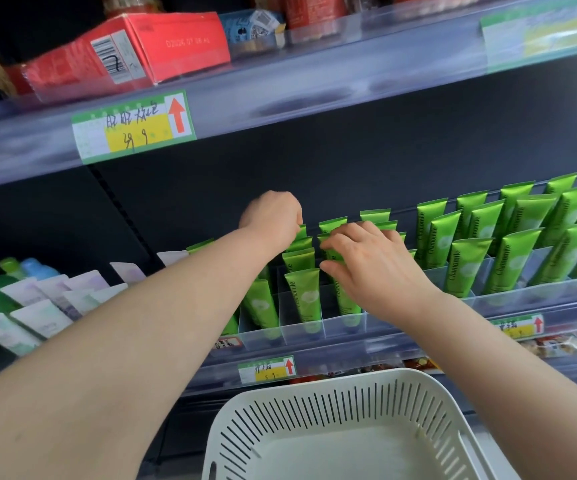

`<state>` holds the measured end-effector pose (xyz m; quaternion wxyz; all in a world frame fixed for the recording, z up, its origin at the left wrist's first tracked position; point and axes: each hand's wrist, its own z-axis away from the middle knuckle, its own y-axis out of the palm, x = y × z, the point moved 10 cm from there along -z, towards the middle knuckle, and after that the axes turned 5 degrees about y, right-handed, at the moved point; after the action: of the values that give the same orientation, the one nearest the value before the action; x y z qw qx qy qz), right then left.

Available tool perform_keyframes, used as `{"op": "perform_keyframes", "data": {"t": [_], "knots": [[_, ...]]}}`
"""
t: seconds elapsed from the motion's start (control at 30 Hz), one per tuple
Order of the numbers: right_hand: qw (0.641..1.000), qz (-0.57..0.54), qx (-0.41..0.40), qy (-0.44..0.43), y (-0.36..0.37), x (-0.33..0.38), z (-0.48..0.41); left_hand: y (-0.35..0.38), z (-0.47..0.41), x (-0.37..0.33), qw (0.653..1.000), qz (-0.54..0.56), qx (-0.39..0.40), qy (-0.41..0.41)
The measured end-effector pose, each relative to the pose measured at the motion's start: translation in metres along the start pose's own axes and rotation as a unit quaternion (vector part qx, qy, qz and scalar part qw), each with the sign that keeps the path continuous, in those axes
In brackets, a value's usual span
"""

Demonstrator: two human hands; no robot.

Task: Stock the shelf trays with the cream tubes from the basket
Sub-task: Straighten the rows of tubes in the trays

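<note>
White and lilac tubes [37, 299]: lower left of the frame, lying tilted in rows on the shelf.
Red box [162, 43]: upper left, on the shelf above, with a green price tag [134, 128] just below it.
Left hand [273, 216]: centre, bent down at the wrist over the back rows. Its fingers are hidden behind the knuckles, so its grip cannot be told.
Green cream tubes [302, 292]: centre to far right, upright in rows, directly under and between both hands.
Shelf trays [300, 329]: clear plastic with dividers, holding the tubes in columns.
Right hand [373, 265]: just right of centre, near the left hand but apart from it, its thumb and curled fingers pinching tube tops.
Basket [314, 403]: white, slotted, at the bottom right of centre, below both hands.
</note>
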<state>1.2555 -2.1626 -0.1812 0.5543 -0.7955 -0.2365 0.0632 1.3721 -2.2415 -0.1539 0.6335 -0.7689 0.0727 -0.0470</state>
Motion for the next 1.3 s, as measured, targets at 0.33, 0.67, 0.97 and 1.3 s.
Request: {"op": "perform_keyframes", "data": {"t": [0.33,0.67,0.97,1.3], "knots": [[1.0,-0.006,-0.003,-0.03,-0.004,0.036,-0.006,-0.024,0.032,0.042,0.991,0.129,-0.031,-0.012],[0.996,0.021,0.024,-0.079,0.024,0.097,-0.018,-0.029,0.084,0.091,0.989,0.149,0.0,-0.021],[0.996,0.042,0.027,-0.069,0.029,0.099,-0.018,-0.031,0.085,0.089,0.989,0.147,-0.02,-0.018],[0.997,0.016,0.022,-0.071,0.027,0.096,-0.018,-0.013,0.079,0.071,0.998,0.04,0.049,-0.007]]}}
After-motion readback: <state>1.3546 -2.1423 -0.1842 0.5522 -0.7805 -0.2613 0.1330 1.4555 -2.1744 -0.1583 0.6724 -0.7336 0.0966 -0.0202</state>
